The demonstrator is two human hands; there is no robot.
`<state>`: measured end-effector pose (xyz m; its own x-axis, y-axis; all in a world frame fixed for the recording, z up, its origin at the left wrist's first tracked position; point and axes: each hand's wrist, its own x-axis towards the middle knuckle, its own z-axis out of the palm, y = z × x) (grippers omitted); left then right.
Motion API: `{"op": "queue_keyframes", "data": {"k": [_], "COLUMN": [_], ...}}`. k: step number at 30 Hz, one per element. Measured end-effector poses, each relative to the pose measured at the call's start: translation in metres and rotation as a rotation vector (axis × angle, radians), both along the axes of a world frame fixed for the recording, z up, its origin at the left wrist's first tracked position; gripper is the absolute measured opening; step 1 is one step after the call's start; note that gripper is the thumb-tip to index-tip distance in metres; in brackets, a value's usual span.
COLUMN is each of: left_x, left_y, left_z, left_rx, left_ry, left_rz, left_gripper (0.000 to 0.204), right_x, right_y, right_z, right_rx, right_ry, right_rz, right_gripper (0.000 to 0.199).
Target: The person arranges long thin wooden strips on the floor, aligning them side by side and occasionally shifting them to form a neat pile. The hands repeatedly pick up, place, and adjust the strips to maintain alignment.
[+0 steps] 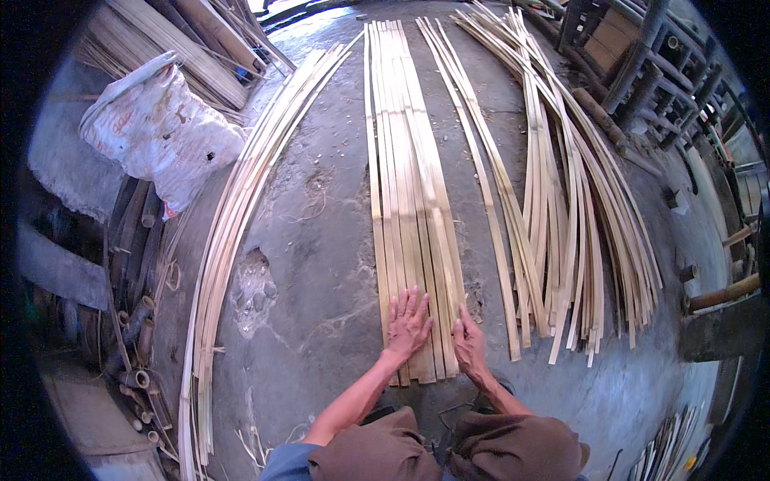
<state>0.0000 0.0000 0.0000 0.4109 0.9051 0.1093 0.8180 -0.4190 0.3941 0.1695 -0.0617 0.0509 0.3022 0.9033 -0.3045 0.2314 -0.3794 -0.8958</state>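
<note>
Several long, flat bamboo strips [405,192] lie side by side on the floor in front of me, running away toward the far end. My left hand [407,325] rests flat on top of them close to their near ends, its fingers spread. At the right edge of the same row is my right hand [468,341], turned on its side with fingers extended along the outermost strip. Neither hand wraps round anything. The near ends of the strips sit roughly level just before my knees.
Loose bamboo strips [501,216] lie just right of the row, with a larger crossed heap [577,192] beyond. Another long bundle [233,208] curves along the left. A white sack [164,128] and bamboo poles [140,337] stand at far left; a pole rack [658,80] is at far right.
</note>
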Motion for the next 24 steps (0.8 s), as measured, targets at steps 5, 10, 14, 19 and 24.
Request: {"op": "queue_keyframes", "data": {"k": [5,10,14,19,24], "left_x": [0.018,0.065,0.081,0.081,0.078], "left_y": [-0.005,-0.009,-0.017,-0.017,-0.016], "left_z": [0.022,0.026,0.015,0.009,0.01], "left_rx": [-0.058,0.023,0.044,0.041,0.082], "left_ry": [-0.031,-0.033,0.038,0.066,0.114], "left_rz": [0.05,-0.188,-0.278,-0.259,-0.258], "left_gripper": [0.069,0.069,0.068,0.068,0.067], "right_x": [0.033,0.078,0.103,0.122,0.163], "right_y": [-0.015,-0.021,-0.029,-0.022,-0.011], "right_z": [0.034,0.007,-0.003,0.011,0.014], "right_rx": [0.237,0.378,0.13,0.136,-0.007], "right_ry": [-0.223,-0.415,-0.454,-0.857,-1.026], "right_rz": [-0.056,-0.057,-0.016,-0.016,-0.033], "right_gripper": [0.051,0.045,0.041,0.036,0.047]}}
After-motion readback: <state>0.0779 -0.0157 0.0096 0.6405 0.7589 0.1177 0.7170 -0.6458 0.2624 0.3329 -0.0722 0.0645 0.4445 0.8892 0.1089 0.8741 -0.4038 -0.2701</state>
